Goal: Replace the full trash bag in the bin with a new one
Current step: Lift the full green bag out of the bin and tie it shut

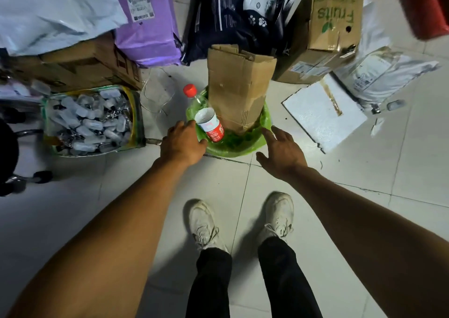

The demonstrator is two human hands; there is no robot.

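A small bin lined with a green trash bag [233,145] stands on the tiled floor ahead of my feet. Out of it stick a folded cardboard box [239,89], a red-capped clear bottle [194,95] and a red-and-white paper cup [210,126]. My left hand [183,144] rests at the bag's left rim, fingers curled against the green plastic; whether it grips the bag is unclear. Just off the right rim hovers my right hand [283,153], fingers spread and holding nothing. No new bag is in sight.
A green-rimmed basket of small clear bottles [91,120] sits to the left. Behind lie cardboard boxes, a purple parcel [145,28], dark bags and a "Fruits" carton [325,30]. A white foam slab [323,113] lies right. My white shoes [240,220] stand on bare tiles.
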